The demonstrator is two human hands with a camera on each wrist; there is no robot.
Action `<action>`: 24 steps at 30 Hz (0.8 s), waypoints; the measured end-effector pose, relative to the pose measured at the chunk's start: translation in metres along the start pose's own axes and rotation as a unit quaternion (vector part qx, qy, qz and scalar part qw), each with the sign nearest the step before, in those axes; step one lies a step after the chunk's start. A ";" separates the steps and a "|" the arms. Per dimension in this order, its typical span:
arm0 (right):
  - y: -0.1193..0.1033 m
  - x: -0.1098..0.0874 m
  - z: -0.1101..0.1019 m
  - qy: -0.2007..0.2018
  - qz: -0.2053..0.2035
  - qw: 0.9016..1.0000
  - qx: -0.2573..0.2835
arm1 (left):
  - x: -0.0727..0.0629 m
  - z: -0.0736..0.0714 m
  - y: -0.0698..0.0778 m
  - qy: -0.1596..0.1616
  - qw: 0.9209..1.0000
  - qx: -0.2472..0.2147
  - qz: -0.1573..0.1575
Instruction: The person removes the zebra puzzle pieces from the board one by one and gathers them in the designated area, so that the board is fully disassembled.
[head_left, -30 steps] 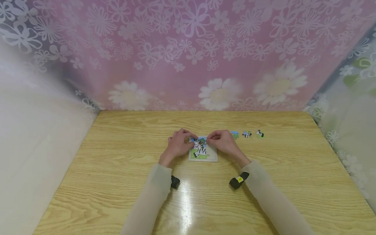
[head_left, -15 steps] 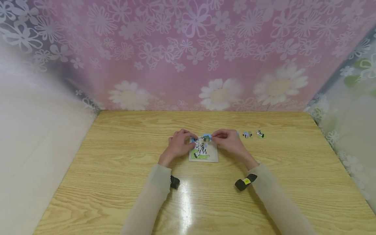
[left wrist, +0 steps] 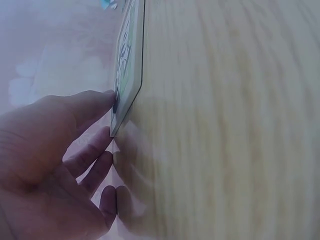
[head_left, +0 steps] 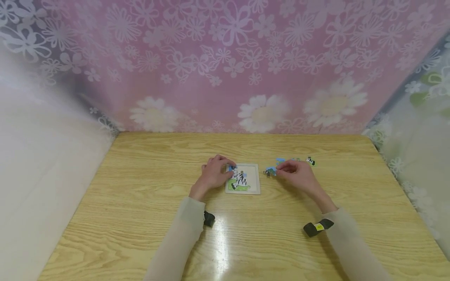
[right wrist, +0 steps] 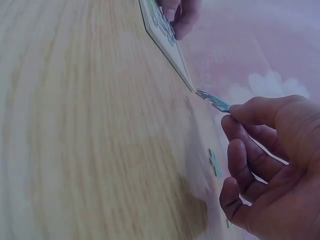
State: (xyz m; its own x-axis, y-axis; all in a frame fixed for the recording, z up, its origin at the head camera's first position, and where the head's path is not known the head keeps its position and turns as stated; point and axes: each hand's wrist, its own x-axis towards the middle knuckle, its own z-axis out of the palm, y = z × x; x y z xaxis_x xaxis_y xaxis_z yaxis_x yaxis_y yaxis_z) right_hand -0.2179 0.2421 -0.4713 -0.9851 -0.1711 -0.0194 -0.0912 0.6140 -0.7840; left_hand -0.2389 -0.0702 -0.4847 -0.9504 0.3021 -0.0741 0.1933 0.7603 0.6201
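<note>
The left hand holds the near-side corner of the zebra puzzle board, thumb above, on the wooden table. The right hand pinches a puzzle piece just right of the board. Behind this hand lie loose pieces, partly hidden by it; a flowered cloth hangs beyond the table.

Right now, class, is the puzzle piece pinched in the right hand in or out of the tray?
Out: in the head view, the right hand pinches the piece right of the tray, with tabletop showing between.
</note>
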 end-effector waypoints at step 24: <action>0.023 -0.008 -0.021 0.007 0.035 0.996 -0.087 | -0.002 -0.002 0.002 -0.008 1.000 -0.009 0.000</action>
State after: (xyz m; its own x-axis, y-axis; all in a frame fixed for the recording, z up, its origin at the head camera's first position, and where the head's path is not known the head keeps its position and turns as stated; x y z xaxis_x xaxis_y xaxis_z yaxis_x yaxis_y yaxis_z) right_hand -0.2146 0.2738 -0.4762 -0.9916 -0.1140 -0.0611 -0.0452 0.7480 -0.6622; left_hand -0.2373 -0.0705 -0.4815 -0.9464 0.3109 -0.0873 0.1878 0.7499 0.6344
